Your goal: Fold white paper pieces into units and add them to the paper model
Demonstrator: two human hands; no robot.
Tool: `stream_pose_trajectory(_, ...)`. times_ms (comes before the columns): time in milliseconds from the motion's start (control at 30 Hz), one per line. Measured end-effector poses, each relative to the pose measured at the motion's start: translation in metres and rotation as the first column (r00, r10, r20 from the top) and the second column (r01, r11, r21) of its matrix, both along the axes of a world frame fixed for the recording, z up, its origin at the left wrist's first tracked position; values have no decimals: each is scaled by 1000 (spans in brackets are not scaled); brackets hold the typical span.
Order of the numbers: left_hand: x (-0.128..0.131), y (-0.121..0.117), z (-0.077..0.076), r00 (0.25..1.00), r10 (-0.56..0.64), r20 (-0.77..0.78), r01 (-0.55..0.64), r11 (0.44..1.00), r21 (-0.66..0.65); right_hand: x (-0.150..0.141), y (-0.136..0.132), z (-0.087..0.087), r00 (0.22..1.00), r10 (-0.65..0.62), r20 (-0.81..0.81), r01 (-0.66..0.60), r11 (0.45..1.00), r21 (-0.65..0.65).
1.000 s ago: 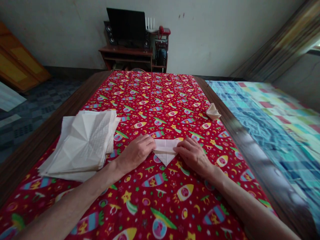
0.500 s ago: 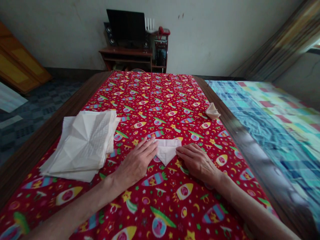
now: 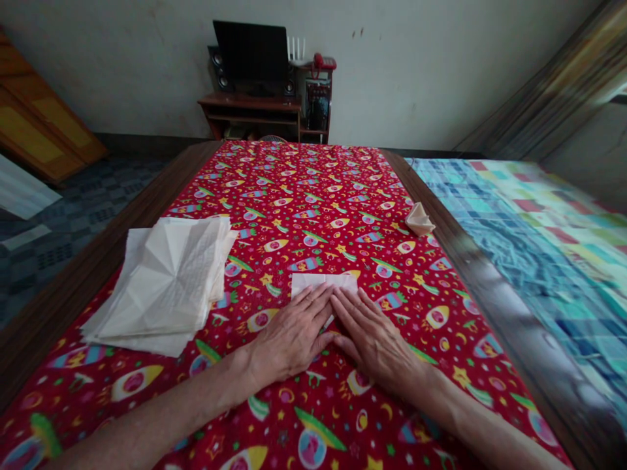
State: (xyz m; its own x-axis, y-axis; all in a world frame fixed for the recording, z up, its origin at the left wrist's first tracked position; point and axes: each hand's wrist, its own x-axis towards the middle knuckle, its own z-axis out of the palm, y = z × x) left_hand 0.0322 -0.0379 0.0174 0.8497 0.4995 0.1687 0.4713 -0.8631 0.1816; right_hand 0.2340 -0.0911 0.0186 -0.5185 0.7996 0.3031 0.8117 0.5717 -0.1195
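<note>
A small folded sheet of white paper (image 3: 323, 279) lies flat on the red patterned tablecloth (image 3: 313, 196). My left hand (image 3: 296, 326) rests palm down over its left and middle part, fingers stretched out. From the other side my right hand (image 3: 372, 329) lies flat on the paper's right part, its fingertips meeting those of the left near the centre. Only the upper strip of the paper and a sliver between the hands show; the lower part is hidden.
To the left lies a stack of creased white paper sheets (image 3: 161, 281). A small folded paper shape (image 3: 420, 220) sits by the table's right edge. Beyond stands a desk with a monitor (image 3: 251, 59) and a red telephone (image 3: 324, 62). A bed (image 3: 529, 248) adjoins on the right.
Both hands have moved inward from the paper's two sides and now lie flat over it, fingertips meeting. The paper's lower point is now covered. The view has shifted slightly.
</note>
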Motion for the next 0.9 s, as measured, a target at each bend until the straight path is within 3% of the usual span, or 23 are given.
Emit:
stream_pose_trajectory(200, -17, 2, -2, 997, 70, -25, -69, 997, 28, 7, -2, 0, 1000, 11, 28, -9, 996, -85)
stream_pose_trajectory(533, -48, 3, 2, 987, 157, 20, -158, 984, 87, 19, 2, -3, 992, -117, -53, 120, 991, 60)
stream_pose_trajectory(700, -40, 24, 5, 974, 143, 175, -167, 977, 135, 17, 26, 0, 984, -136, -117, 145, 986, 76)
stream_pose_trajectory(900, -18, 55, 13, 966, 217, 136, -220, 976, 1, 19, 48, 1, 963, -202, -179, 203, 979, -16)
